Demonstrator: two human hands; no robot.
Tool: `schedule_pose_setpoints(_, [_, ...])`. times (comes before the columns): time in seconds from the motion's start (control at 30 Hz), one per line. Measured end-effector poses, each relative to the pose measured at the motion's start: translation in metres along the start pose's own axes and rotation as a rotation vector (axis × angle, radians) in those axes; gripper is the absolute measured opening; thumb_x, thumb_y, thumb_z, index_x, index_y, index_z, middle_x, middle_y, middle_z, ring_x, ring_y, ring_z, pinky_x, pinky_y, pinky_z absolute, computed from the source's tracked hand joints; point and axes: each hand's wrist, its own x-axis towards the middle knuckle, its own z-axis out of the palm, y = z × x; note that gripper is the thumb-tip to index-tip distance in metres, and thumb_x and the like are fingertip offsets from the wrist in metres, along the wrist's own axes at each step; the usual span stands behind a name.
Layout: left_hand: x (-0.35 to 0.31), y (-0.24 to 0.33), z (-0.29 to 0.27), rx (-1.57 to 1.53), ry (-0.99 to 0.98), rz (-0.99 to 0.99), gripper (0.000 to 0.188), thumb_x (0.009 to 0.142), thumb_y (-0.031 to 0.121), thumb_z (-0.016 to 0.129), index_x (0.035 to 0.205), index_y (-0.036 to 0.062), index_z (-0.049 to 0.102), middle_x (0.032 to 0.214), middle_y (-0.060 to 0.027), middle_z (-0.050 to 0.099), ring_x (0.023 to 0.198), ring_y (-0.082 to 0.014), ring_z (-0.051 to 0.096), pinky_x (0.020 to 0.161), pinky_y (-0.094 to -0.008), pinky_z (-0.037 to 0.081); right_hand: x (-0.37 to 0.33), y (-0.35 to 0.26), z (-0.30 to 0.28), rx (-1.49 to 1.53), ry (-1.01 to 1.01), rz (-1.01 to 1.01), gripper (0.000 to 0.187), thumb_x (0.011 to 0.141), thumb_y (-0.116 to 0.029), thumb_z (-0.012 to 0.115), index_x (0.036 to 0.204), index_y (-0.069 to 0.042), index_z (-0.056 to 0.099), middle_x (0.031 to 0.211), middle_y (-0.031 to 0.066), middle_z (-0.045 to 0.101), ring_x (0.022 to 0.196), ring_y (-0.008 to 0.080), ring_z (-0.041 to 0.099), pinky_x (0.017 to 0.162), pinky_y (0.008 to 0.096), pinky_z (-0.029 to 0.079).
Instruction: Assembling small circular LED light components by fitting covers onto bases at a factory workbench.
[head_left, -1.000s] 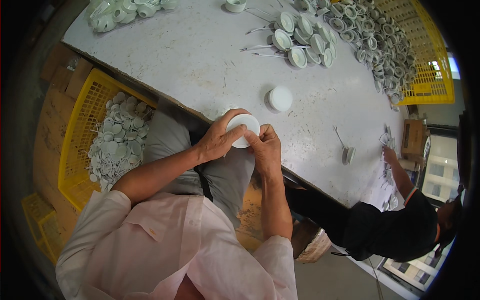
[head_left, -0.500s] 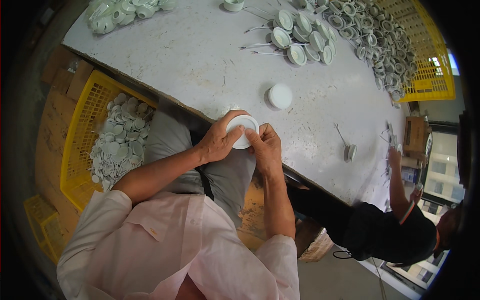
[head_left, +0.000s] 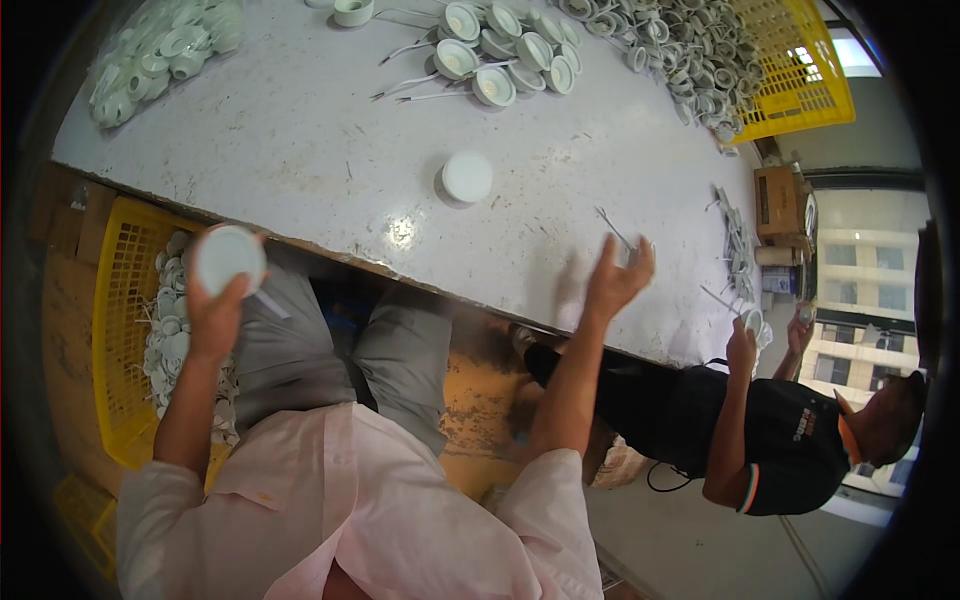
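My left hand (head_left: 215,315), at the left above the yellow basket, grips a round white lamp (head_left: 230,262) with a flat pale face. A short white cable (head_left: 270,303) trails below it; both are slightly blurred. Over the right part of the table, my right hand (head_left: 615,285) has its thumb and fingers spread around a small white lamp housing with a thin wire (head_left: 614,225). The fingers mostly hide that housing, and I see no firm grip on it. A white round stack (head_left: 468,177) stands on the table between my hands.
Several wired lamp housings (head_left: 495,87) lie at the far side of the table (head_left: 300,150). Grey rings spill from a yellow crate (head_left: 800,90). A bag of white parts (head_left: 170,55) is far left. The yellow basket (head_left: 115,330) holds white discs. A co-worker (head_left: 790,440) handles parts at right.
My hands have parted: the left carried the white lamp left toward the basket, and the right let go of it and moved right to the wired housing. The view has shifted.
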Motion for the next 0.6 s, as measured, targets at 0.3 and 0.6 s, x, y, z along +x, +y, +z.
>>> schedule_pose_setpoints(0.3, [-0.023, -0.060, -0.189, 0.085, 0.564, -0.311, 0.043, 0.095, 0.019, 0.046, 0.133, 0.0023, 0.036, 0.117, -0.0176, 0.052, 0.100, -0.0286, 0.058, 0.077, -0.0361, 0.054, 0.027, 0.117, 0.015, 0.120, -0.291, 0.809, 0.087, 0.071, -0.038, 0.073, 0.136, 0.005, 0.034, 0.135, 0.0264, 0.041, 0.125, 0.0350, 0.043, 0.102, 0.0390, 0.038])
schedule_pose_setpoints(0.6, [-0.119, -0.209, -0.426, 0.627, 0.673, -0.721, 0.051, 0.087, 0.012, 0.049, 0.136, 0.0050, 0.035, 0.113, -0.0142, 0.055, 0.098, -0.0261, 0.059, 0.075, -0.0335, 0.052, 0.012, 0.020, -0.020, 0.333, -0.109, 0.500, 0.080, 0.076, -0.008, 0.072, 0.140, 0.004, 0.025, 0.139, 0.0219, 0.035, 0.127, 0.0299, 0.040, 0.106, 0.0369, 0.033])
